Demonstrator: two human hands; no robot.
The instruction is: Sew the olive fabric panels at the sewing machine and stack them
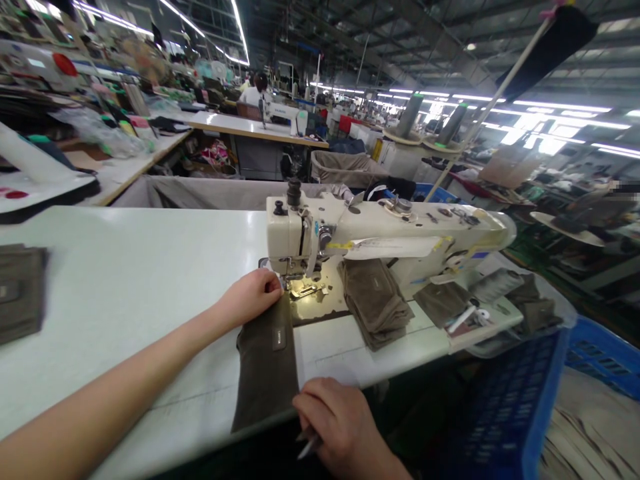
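Observation:
A dark brown fabric panel [267, 377] with a small label lies on the white sewing table, its far end by the needle of the sewing machine [350, 230]. My left hand [255, 293] is closed in a pinch on the panel's far end, close beside the presser foot. Below the table's front edge, my right hand [340, 420] is closed around thread snips [309, 445], with the pointed metal tips sticking out under the fingers. Its fingertips are at the panel's right edge; whether they grip the cloth I cannot tell.
A stack of brown fabric pieces [375, 300] lies under the machine arm, with another brown piece [20, 290] at the far left. Right of the machine are a grey thread cone [497, 285] and a blue crate [530, 407]. Another person [255, 90] sits farther back.

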